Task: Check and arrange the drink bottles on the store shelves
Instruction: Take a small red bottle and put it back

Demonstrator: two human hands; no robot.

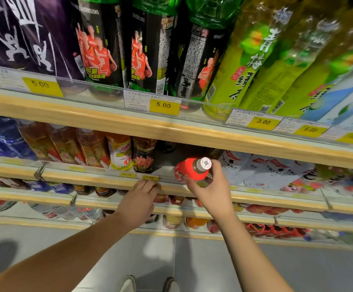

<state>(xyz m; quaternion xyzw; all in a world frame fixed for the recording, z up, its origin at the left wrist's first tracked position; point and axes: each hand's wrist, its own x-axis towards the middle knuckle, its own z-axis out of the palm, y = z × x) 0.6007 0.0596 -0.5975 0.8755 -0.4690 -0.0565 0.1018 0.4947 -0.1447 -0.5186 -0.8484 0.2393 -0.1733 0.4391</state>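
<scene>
Right hand [208, 186] grips red-labelled bottle [189, 168] at frame centre, tilted over a gap in the second shelf [99, 178]. Left hand [142, 193] rests fingers loosely curled, empty, on the shelf edge. Bottle not yet seated; neighbouring rows look filled.

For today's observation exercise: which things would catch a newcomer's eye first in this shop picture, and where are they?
First, the red-labelled bottle with a white cap, tilted at the front of the second shelf and gripped by the right hand. Beside it, the left hand rests on that shelf's wooden edge. Above, yellow price tags line the top shelf under black-and-green bottles.
</scene>
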